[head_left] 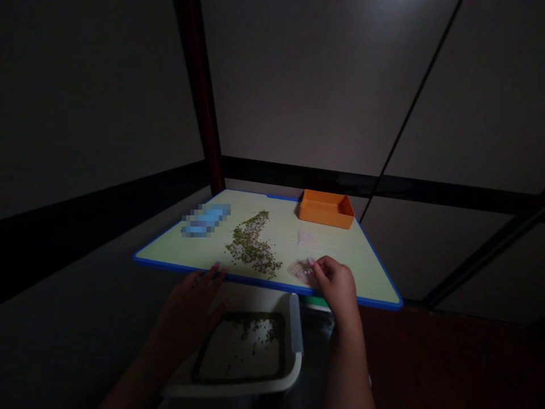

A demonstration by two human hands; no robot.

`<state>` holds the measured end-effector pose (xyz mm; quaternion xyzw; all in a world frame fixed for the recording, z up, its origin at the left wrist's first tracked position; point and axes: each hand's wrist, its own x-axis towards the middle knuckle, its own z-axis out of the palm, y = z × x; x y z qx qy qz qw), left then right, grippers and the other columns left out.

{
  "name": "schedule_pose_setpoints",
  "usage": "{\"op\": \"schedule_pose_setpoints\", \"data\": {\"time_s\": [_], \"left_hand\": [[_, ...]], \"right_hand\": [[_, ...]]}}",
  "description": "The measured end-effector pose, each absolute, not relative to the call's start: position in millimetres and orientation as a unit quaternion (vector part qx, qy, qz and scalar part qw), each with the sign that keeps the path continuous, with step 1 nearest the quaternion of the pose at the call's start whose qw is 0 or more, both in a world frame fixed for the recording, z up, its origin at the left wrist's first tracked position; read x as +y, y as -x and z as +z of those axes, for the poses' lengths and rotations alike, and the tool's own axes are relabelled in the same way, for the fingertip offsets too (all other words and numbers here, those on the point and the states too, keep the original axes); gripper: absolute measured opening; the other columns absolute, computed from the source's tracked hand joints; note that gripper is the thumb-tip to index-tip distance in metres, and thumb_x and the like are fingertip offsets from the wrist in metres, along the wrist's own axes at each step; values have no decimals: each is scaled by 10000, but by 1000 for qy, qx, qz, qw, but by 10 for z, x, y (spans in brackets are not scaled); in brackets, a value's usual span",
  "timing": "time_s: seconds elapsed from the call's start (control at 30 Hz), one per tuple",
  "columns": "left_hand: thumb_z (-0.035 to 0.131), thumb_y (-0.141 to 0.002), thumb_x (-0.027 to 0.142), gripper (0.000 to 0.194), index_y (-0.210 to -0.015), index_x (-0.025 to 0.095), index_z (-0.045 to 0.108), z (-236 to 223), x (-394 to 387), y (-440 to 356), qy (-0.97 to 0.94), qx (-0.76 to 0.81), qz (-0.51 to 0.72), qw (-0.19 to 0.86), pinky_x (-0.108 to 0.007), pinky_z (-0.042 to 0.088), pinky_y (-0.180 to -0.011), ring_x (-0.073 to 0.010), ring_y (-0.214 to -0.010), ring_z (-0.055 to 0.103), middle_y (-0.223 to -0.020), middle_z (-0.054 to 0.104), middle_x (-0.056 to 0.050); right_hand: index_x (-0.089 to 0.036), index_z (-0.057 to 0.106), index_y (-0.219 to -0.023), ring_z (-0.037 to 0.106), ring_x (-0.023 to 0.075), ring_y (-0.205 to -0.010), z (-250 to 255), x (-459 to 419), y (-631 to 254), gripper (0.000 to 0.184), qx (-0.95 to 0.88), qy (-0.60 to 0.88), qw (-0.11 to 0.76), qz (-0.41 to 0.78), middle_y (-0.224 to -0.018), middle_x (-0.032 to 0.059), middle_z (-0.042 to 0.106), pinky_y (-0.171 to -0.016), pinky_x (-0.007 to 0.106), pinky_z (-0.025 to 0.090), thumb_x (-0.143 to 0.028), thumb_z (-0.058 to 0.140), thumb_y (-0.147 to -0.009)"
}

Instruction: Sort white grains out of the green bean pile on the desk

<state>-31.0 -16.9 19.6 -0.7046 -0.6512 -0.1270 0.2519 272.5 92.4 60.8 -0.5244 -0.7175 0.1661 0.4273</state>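
Observation:
A pale board with a blue rim [374, 278] carries a scattered heap of small brown-green bits [253, 244], with paler pieces among them. My left hand [193, 292] lies at the board's front edge, fingers stretched out, dim in shadow. Over the front right of the board, my right hand [334, 278] has thumb and forefinger pinched together. What it pinches is too small to make out. Just left of those fingertips lies a flat, see-through pinkish patterned piece [300, 271]. Behind it is a small patch of pale pink bits [307, 239].
An orange open box [326, 210] stands at the board's back right. A blurred blue item [206, 220] lies at the left. Below the front edge is a white tub [297, 363] with more small bits inside. Wall panels [298, 85] close off the back and left.

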Motion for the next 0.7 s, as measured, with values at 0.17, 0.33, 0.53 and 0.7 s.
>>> {"op": "schedule_pose_setpoints", "data": {"time_s": [0.17, 0.33, 0.53, 0.7], "left_hand": [[358, -927, 485, 573, -1378, 173, 522, 122, -161, 345, 720, -633, -119, 259, -519, 414, -1066, -297, -1277, 553, -1403, 573, -145], [343, -934, 481, 552, -1389, 217, 511, 99, -166, 331, 711, -646, -136, 244, -626, 331, -1111, -311, -1283, 551, -1413, 564, -133], [383, -907, 475, 565, -1415, 249, 485, 138, -176, 273, 685, -684, -119, 223, -727, 370, -1015, -421, -1360, 440, -1442, 538, -117], [374, -915, 456, 556, -1426, 258, 470, 147, -187, 264, 687, -682, -112, 223, -707, 395, -1007, -416, -1370, 429, -1473, 506, -109]], "right_hand": [[-202, 658, -700, 484, 137, -509, 599, 938, -2733, 361, -714, 526, 427, 176, -569, 5, 629, -553, 253, 298, -487, 535, -885], [-203, 656, -686, 488, 139, -510, 596, 948, -2737, 348, -716, 523, 427, 175, -561, 5, 622, -557, 253, 302, -471, 543, -877], [-203, 658, -691, 487, 135, -506, 586, 943, -2733, 359, -718, 521, 428, 171, -579, 6, 636, -551, 253, 304, -479, 541, -888], [-202, 659, -706, 478, 138, -513, 585, 941, -2731, 334, -712, 527, 427, 183, -596, 9, 641, -555, 255, 290, -465, 550, -880]]}}
